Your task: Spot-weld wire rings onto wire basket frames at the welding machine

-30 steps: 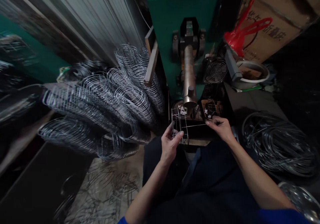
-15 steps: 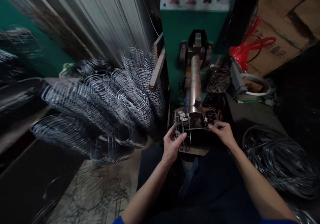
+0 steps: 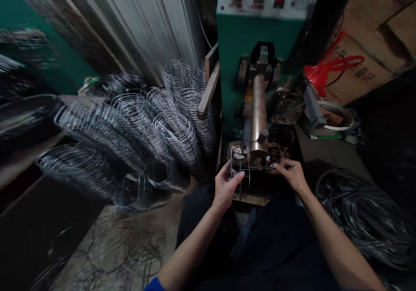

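head view: both hands hold 1 small wire frame (image 3: 250, 166) right under the tip of the copper-coloured arm (image 3: 259, 115) of the green machine (image 3: 256, 35). left hand (image 3: 226, 188) pinches the frame's left end, right hand (image 3: 292, 174) pinches its right end. stacked wire guards (image 3: 136, 130) lie to the left, coiled wire (image 3: 364, 213) to the right.

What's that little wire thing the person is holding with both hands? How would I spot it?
Find the big green machine with its metal cylinder pointing toward the person. Just under its tip, the left hand and right hand hold a small wire frame. Unlike the stacked wire rings on the left, it is single and boxy.
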The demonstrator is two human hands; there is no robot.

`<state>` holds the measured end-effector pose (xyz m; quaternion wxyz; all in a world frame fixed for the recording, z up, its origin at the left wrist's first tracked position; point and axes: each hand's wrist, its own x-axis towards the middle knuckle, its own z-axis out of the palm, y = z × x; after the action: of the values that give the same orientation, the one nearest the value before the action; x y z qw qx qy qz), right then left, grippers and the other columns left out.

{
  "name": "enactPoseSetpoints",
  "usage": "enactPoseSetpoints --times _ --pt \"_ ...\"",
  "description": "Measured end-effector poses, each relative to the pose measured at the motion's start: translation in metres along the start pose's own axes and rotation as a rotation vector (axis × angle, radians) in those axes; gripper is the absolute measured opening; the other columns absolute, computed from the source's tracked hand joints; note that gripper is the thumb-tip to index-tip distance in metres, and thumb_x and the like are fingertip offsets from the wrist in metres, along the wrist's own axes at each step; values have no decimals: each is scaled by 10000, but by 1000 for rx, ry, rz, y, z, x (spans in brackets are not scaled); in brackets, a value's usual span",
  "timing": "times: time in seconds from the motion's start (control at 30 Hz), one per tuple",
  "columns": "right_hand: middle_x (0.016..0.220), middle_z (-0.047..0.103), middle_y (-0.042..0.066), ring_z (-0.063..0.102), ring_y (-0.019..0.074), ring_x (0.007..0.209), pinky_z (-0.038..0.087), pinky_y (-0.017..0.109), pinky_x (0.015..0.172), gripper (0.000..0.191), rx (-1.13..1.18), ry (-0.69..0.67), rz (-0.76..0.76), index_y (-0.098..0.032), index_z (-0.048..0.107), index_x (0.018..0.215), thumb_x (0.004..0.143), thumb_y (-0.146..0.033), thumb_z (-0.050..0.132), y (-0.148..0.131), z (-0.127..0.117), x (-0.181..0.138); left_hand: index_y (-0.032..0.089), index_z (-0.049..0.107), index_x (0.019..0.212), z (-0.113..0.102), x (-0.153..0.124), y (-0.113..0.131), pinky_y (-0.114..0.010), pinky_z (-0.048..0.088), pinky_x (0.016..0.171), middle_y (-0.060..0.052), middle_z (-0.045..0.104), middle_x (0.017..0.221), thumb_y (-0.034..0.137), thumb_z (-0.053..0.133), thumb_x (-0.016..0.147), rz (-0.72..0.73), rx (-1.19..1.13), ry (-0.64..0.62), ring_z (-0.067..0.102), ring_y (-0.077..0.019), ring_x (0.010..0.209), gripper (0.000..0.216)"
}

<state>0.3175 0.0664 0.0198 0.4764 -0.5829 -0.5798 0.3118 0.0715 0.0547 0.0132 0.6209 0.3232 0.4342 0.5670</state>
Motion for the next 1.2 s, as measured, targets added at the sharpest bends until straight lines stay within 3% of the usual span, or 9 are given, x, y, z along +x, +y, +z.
enactPoseSetpoints --times 0.67,0.77,0.87,0.9,0.97,1.07,1.2 --pt "546 353 -32 327 136 542 241 272 536 620 -20 42 -4 -193 418 520 784 -654 738 -2 1 4 141 646 1262 4 11 1 -166 342 511 62 504 695 348 881 654 -12 42 -15 437 -39 560 685" --pt "593 460 -14 449 166 596 338 280 592 541 -85 95 -94 -189 513 588 862 -622 686 0 -1 -2 153 648 1254 -1 7 5 -149 341 481 53 548 723 334 866 677 -22 121 -23 438 -31 543 643" --pt "897 633 49 591 220 858 449 298 796 336 -283 180 -150 -186 663 874 949 -513 631 20 -30 -14 174 654 1257 -5 5 6 -142 410 503 14 634 841 302 871 667 17 171 -30 498 -41 586 641" --pt "1002 643 60 598 224 943 453 294 859 276 -417 203 -75 -191 668 982 961 -463 631 30 -46 -23 179 655 1260 -7 5 6 -146 448 535 -2 657 892 289 878 653 23 176 -28 533 -52 626 656" --pt "1124 637 72 596 224 1044 449 283 922 216 -717 230 215 -198 642 1118 975 -360 630 54 -83 -49 186 659 1261 -8 4 4 -160 502 601 -17 679 940 269 892 623 24 172 -10 584 -75 696 684" --pt "1116 649 135 616 288 1049 477 340 897 200 -966 256 628 -159 637 1135 982 -287 620 86 -126 -97 192 678 1227 -8 1 1 -167 528 627 -14 691 936 269 893 610 20 165 6 605 -83 713 658" --pt "1209 607 217 588 353 1116 472 399 924 371 -1009 329 779 -98 593 1214 951 -343 685 117 -139 -129 192 689 1184 -3 -1 0 -178 538 591 -10 688 920 291 872 643 8 194 -16 605 -74 643 580"
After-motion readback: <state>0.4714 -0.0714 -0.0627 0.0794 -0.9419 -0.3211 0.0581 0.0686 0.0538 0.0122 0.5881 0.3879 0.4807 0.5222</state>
